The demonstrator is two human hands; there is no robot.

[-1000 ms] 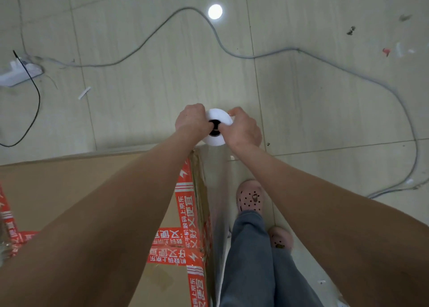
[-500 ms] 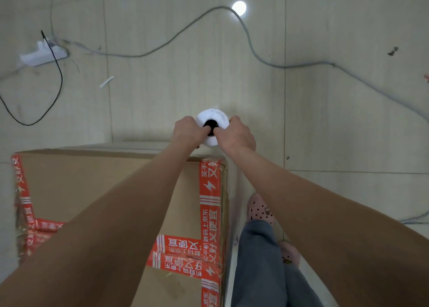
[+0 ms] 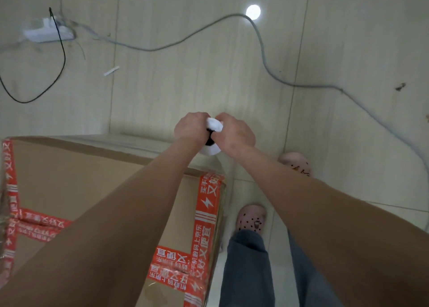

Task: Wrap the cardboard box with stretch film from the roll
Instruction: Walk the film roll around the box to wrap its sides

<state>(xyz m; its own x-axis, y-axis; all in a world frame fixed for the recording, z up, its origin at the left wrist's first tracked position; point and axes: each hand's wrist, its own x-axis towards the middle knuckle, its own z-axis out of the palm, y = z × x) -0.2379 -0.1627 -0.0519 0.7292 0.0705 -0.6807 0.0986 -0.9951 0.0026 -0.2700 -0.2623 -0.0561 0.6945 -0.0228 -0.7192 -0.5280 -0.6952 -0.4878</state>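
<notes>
A large cardboard box (image 3: 76, 181) sealed with red printed tape stands on the floor at the lower left. I look down on the white stretch film roll (image 3: 214, 125) with its dark core, held upright just past the box's far right corner. My left hand (image 3: 189, 127) grips the roll's top from the left and my right hand (image 3: 234, 134) grips it from the right. Clear film (image 3: 139, 144) lies stretched along the box's far side. Most of the roll is hidden by my hands.
A grey cable (image 3: 274, 69) snakes across the tiled floor ahead and to the right. A white power strip (image 3: 46, 33) with a black cord (image 3: 60, 58) lies at the far left. My feet in pink clogs (image 3: 251, 217) stand to the right of the box.
I have stepped round the box corner: the box has slid right in view and more of its top shows. Both hands have kept hold of the roll and closed tighter over its top.
</notes>
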